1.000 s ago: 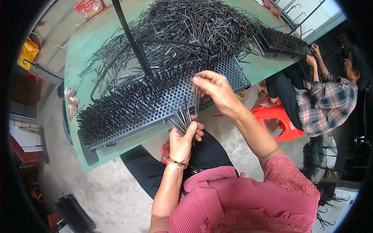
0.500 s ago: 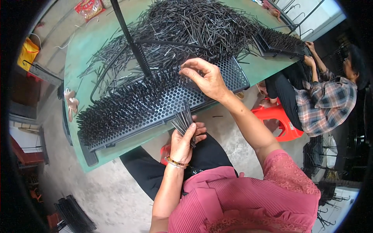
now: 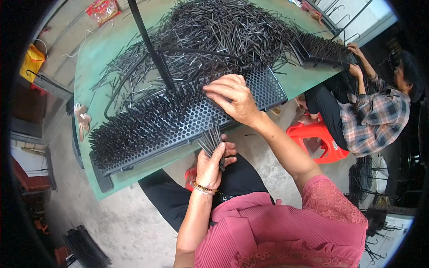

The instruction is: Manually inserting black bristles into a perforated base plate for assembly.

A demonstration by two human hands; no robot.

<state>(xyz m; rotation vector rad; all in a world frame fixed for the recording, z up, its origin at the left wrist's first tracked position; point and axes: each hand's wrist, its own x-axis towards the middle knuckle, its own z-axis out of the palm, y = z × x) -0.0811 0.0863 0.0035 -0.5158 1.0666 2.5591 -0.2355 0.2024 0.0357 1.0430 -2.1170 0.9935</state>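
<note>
A bundle of thin dark rods (image 3: pixel 208 139) fans upward out of my left hand (image 3: pixel 210 167), which is closed around its lower part below the table's near edge. My right hand (image 3: pixel 234 99) is over a black perforated tray (image 3: pixel 266 89), its thumb and fingertips drawn together at the edge of the upright rods. What sits between those fingertips is too small to make out. Many short dark rods (image 3: pixel 138 125) stand packed in the tray's holes from its left end to my right hand. Bare holes show along the near side and at the right end.
A large heap of loose rods (image 3: pixel 219 33) covers the green table (image 3: pixel 96 71) behind the tray. A black upright bar (image 3: pixel 149 44) rises behind it. At right, another person (image 3: pixel 371 107) works at a second rod-filled tray (image 3: pixel 321 49), near a red stool (image 3: pixel 330 152).
My right hand has shifted slightly left and down, its fingers curling more over the upright rods. My left hand and its bundle have stayed nearly in place.
</note>
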